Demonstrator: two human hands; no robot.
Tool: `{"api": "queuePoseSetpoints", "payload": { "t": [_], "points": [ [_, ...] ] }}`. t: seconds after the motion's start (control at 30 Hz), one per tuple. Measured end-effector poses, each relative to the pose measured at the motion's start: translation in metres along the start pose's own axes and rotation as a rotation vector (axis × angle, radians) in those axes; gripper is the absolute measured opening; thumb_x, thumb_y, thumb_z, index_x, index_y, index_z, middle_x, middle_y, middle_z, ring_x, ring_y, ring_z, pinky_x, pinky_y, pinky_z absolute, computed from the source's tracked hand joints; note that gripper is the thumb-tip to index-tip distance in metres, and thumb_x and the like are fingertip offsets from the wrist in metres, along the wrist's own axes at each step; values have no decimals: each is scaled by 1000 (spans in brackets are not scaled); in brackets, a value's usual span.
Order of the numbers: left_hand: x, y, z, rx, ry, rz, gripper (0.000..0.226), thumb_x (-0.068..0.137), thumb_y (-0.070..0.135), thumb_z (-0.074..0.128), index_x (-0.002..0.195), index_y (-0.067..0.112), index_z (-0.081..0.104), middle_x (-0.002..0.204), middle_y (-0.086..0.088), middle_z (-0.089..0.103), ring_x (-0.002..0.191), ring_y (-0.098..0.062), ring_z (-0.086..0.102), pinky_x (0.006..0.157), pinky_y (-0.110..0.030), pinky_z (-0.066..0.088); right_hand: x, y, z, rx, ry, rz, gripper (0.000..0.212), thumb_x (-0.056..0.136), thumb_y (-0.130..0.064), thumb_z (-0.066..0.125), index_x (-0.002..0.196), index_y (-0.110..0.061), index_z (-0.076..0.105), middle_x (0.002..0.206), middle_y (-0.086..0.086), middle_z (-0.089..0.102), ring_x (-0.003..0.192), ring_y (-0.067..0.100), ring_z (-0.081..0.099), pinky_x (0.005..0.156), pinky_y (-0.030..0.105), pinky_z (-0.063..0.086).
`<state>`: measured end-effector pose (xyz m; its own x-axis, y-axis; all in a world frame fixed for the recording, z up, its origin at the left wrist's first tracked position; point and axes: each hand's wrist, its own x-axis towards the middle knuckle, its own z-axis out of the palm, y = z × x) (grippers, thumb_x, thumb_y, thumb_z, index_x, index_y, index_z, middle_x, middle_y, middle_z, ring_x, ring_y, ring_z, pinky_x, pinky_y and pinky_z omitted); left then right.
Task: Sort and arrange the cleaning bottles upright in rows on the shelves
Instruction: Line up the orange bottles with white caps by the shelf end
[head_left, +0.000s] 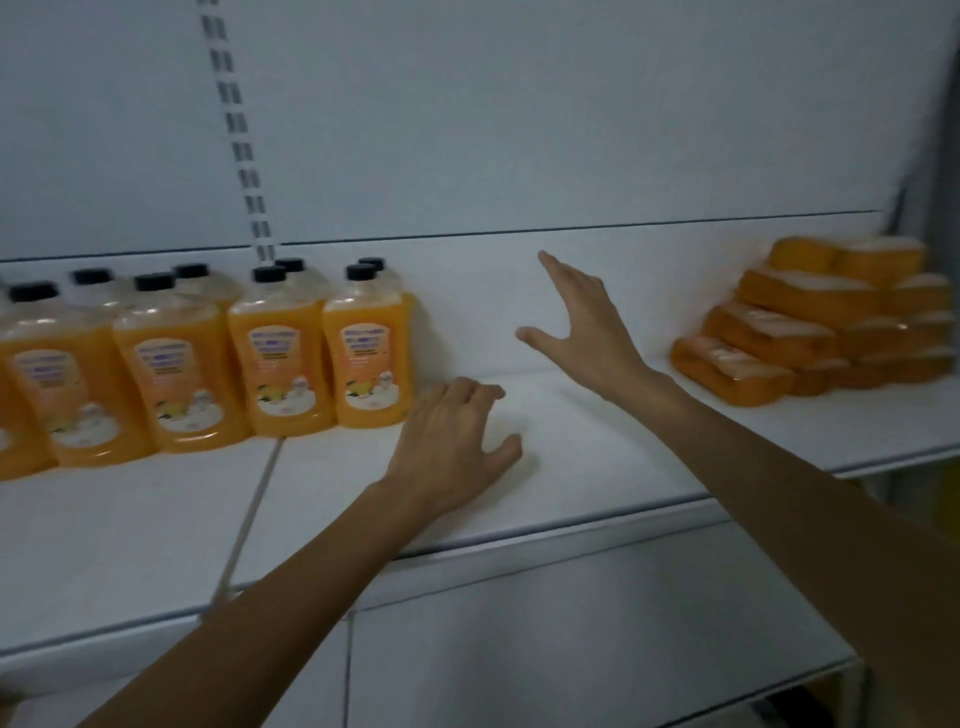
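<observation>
Cleaning bottles (366, 358) stand upright at the left of the white shelf (597, 441), approx. two rows deep, front row w/ labels facing out and the rightmost one close to the left hand. Each is clear plastic, filled nearly to the shoulder w/ orange liquid, so prob. fairly heavy for its size. The walls look smooth and likely a bit slick, stiff enough but may give if squeezed. Best hold, I'd say: round the flat body at mid-height, or at the neck under the black cap (361, 271). At the far right sits a stack of orange wrapped packs (810, 332), contents too blurred to tell. Right hand (582, 322) hangs above the bare mid-shelf, fingers spread straight, holding nothing. Left hand (452, 441) is low over the shelf, fingers loosely curled, also empty; can't tell if it touches.
</observation>
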<state>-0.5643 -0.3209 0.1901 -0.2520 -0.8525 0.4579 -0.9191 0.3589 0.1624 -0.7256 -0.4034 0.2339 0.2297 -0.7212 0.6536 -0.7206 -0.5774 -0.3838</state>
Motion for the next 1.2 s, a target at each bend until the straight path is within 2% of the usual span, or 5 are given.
{"api": "queuePoseSetpoints", "payload": {
  "t": [0.2, 0.4, 0.53, 0.93, 1.2],
  "points": [
    [46, 120, 39, -120, -33, 258, 54, 90, 44, 49, 138, 22, 40, 140, 1, 43, 124, -17, 40, 100, -28, 31, -48, 76, -102, -162, 96, 158, 68, 92, -31, 58, 149, -24, 22, 153, 0, 29, 140, 16, 23, 111, 30, 24],
    [81, 215, 81, -230, -43, 302, 51, 89, 44, 51, 133, 21, 45, 135, 0, 47, 120, -18, 43, 95, -29, 35, -100, 171, -193, -159, 147, 304, 62, 89, -22, 60, 145, -15, 33, 140, 8, 46, 129, 23, 42, 109, 40, 35],
    [105, 262, 103, -273, -28, 306, 51, 87, 48, 50, 130, 22, 47, 131, 1, 50, 119, -15, 43, 91, -26, 36, -119, 225, -235, -99, 181, 362, 48, 88, -14, 61, 133, -11, 48, 110, -7, 56, 100, 7, 52, 90, 15, 45],
    [169, 248, 145, -183, 124, 120, 77, 70, 60, 34, 125, 8, 51, 131, -15, 46, 120, -30, 41, 96, -38, 38, -101, 333, -241, 145, 238, 570, 40, 95, -33, 52, 132, -16, 51, 121, 3, 57, 113, 19, 54, 95, 31, 44],
    [199, 237, 169, -540, 74, -269, 84, 76, 61, 38, 145, 15, 24, 149, -11, 24, 135, -28, 29, 107, -45, 34, -65, 392, -245, 216, 215, 614, 46, 97, -38, 46, 138, -16, 44, 138, 8, 47, 123, 22, 47, 93, 28, 40]
  ]
}}
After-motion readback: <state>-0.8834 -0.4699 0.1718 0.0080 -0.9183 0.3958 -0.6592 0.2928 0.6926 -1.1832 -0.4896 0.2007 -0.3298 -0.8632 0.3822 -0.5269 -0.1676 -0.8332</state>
